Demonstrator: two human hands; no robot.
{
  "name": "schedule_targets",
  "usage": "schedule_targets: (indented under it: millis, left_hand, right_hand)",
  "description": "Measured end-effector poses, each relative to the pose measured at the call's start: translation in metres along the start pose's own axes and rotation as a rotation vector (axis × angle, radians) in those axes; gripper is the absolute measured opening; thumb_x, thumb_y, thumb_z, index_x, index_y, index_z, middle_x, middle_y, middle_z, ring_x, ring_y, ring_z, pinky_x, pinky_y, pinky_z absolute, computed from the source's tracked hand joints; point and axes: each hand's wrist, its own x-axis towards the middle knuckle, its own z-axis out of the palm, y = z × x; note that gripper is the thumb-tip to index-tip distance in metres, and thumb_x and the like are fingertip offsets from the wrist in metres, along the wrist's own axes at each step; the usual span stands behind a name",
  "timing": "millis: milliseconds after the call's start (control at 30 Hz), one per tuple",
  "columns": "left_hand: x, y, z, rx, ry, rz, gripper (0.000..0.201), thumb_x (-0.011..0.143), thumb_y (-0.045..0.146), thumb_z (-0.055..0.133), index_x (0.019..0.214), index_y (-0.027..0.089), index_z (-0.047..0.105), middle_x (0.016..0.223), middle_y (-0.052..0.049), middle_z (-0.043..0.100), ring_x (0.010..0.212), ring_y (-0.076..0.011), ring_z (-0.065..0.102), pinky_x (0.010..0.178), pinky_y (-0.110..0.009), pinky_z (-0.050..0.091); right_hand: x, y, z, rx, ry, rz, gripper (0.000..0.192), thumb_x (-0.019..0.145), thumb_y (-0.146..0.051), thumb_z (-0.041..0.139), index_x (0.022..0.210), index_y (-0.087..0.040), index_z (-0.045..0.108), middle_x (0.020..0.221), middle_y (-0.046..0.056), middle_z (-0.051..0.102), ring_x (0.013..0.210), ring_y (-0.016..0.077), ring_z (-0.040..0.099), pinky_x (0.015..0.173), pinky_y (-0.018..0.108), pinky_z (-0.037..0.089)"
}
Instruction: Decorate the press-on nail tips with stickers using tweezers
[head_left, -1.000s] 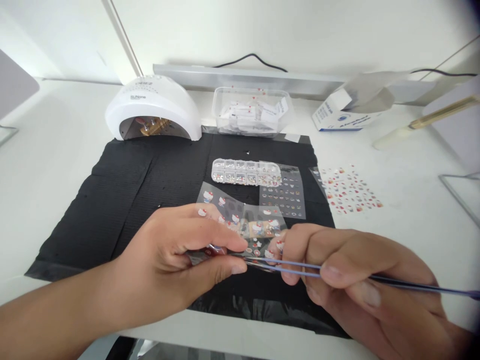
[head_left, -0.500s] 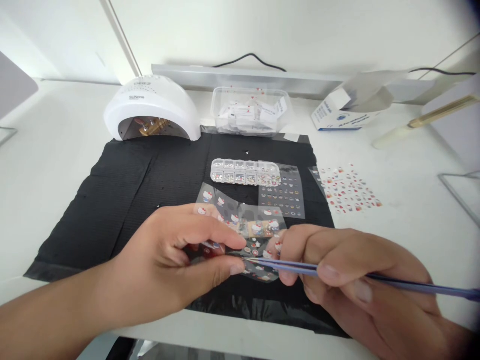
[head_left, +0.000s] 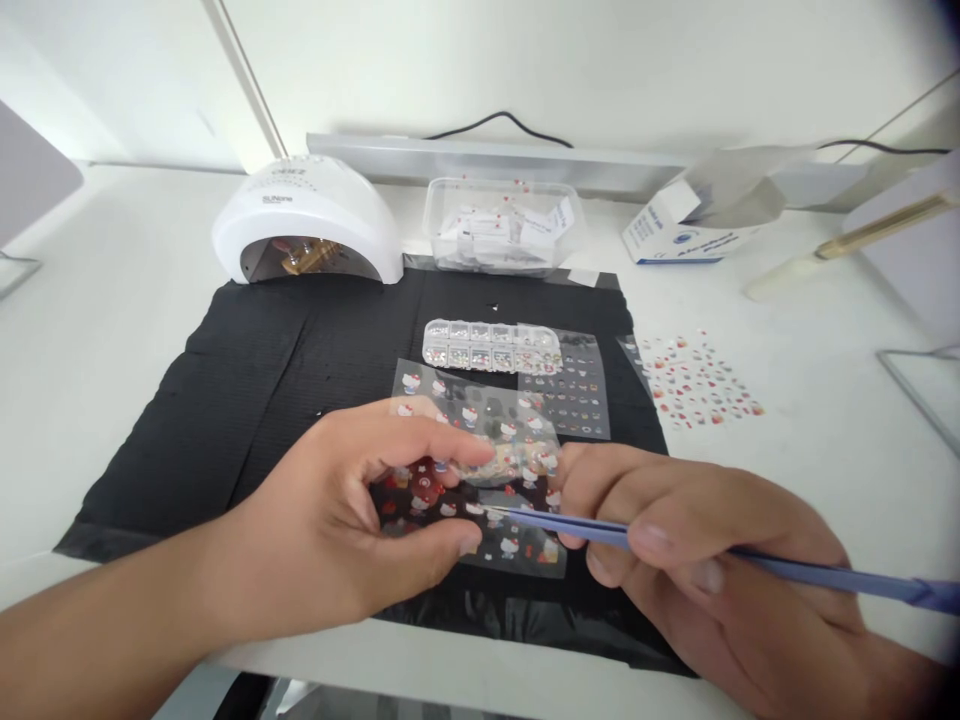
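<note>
Head view: sticker sheet (head_left: 480, 470) pinched between thumb and forefinger of left hand (head_left: 337, 530), raised just above near half of black mat (head_left: 247, 390), its clear film curling up at far edge. Tweezers (head_left: 570, 528) clamped in fingers of right hand (head_left: 697, 560), tips closed together and touching the sheet just beside left thumb. Second sticker sheet (head_left: 570, 385) flat on mat beyond, overlapped at its far edge by clear bead box (head_left: 491, 345). Third sheet (head_left: 694, 380) on white tabletop (head_left: 817, 400), just off mat's right edge. Nail lamp (head_left: 307, 220) at mat's far left corner, plastic tub (head_left: 502, 225) at its far edge, blue and white carton (head_left: 694, 225) farther right. Bare mat open to the left of hands; near edge of mat hanging at tabletop's front edge, close under both wrists.
</note>
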Motion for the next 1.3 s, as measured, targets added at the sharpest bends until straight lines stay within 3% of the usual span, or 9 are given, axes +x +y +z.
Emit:
schedule_targets:
  millis: [233,400,500,567,700,767,833,967,1300]
  left_hand:
    - [0.004,-0.003,-0.008,0.037,0.029,0.06,0.032,0.076,0.015,0.073,0.107,0.021,0.07,0.093,-0.003,0.068,0.081,-0.0156,0.066,0.068,-0.025,0.055]
    - [0.027,-0.018,-0.031,0.032,0.314,-0.081,0.026,0.081,0.023,0.071,0.107,0.021,0.07,0.09,-0.001,0.068,0.078,-0.0145,0.066,0.071,-0.026,0.055]
    - [0.042,-0.034,-0.044,0.263,0.31,-0.187,0.042,0.084,0.033,0.064,0.124,0.019,0.06,0.096,-0.004,0.065,0.081,-0.0185,0.066,0.078,-0.036,0.057]
    - [0.046,-0.041,-0.05,0.356,0.34,-0.2,0.06,0.082,0.037,0.066,0.137,0.02,0.051,0.12,-0.009,0.057,0.092,-0.0231,0.064,0.09,-0.047,0.053]
    - [0.04,-0.037,-0.055,0.558,0.496,0.039,0.073,0.08,0.034,0.067,0.147,0.022,0.038,0.139,-0.013,0.038,0.119,-0.031,0.05,0.102,-0.05,0.044]
    - [0.034,-0.029,-0.057,0.57,0.416,0.222,0.048,0.083,0.025,0.06,0.131,0.019,0.052,0.123,-0.01,0.051,0.11,-0.0261,0.053,0.095,-0.043,0.046]
    - [0.03,-0.02,-0.057,0.525,0.165,0.339,0.023,0.084,0.018,0.056,0.106,0.018,0.06,0.101,-0.005,0.06,0.095,-0.0215,0.057,0.086,-0.038,0.047]
    - [0.027,-0.01,-0.056,0.499,-0.209,0.321,0.021,0.076,0.013,0.054,0.096,0.017,0.057,0.093,-0.004,0.059,0.087,-0.0198,0.055,0.077,-0.034,0.046]
    - [0.024,-0.009,-0.042,0.695,-0.44,0.035,0.041,0.073,0.024,0.069,0.111,0.015,0.056,0.1,-0.006,0.065,0.088,-0.0219,0.058,0.081,-0.035,0.046]
  right_hand:
    - [0.0,-0.001,-0.001,-0.036,0.019,0.024,0.019,0.093,-0.02,0.057,0.097,-0.028,0.074,0.061,0.0,0.063,0.058,0.017,0.055,0.06,0.036,0.047]
    - [0.003,0.01,-0.003,-0.014,0.009,-0.082,0.019,0.094,-0.023,0.056,0.1,-0.026,0.073,0.059,-0.001,0.061,0.055,0.0158,0.052,0.057,0.035,0.042]
    - [0.005,0.015,-0.002,-0.028,-0.002,-0.089,0.019,0.095,-0.019,0.055,0.102,-0.024,0.072,0.061,-0.001,0.06,0.057,0.0156,0.053,0.057,0.034,0.041]
    - [0.006,0.017,-0.002,-0.057,-0.014,-0.091,0.02,0.095,-0.018,0.053,0.103,-0.024,0.071,0.062,-0.001,0.059,0.059,0.0155,0.053,0.057,0.033,0.041]
    - [0.007,0.02,-0.003,-0.124,-0.055,-0.089,0.022,0.096,-0.015,0.051,0.104,-0.025,0.07,0.068,-0.001,0.057,0.061,0.0149,0.054,0.056,0.031,0.04]
    - [0.008,0.022,-0.004,-0.164,-0.066,-0.098,0.023,0.095,-0.014,0.051,0.104,-0.025,0.069,0.069,0.0,0.058,0.062,0.0154,0.054,0.055,0.031,0.041]
    - [0.008,0.024,-0.005,-0.203,-0.069,-0.114,0.023,0.095,-0.014,0.051,0.105,-0.025,0.069,0.067,0.0,0.059,0.063,0.0163,0.053,0.055,0.031,0.041]
    - [0.009,0.025,-0.005,-0.25,-0.059,-0.137,0.021,0.094,-0.015,0.052,0.103,-0.025,0.069,0.064,0.001,0.059,0.062,0.0176,0.052,0.054,0.032,0.041]
    - [0.009,0.025,-0.006,-0.333,-0.088,-0.157,0.029,0.089,-0.007,0.051,0.104,-0.025,0.069,0.063,0.001,0.058,0.064,0.0188,0.05,0.058,0.035,0.041]
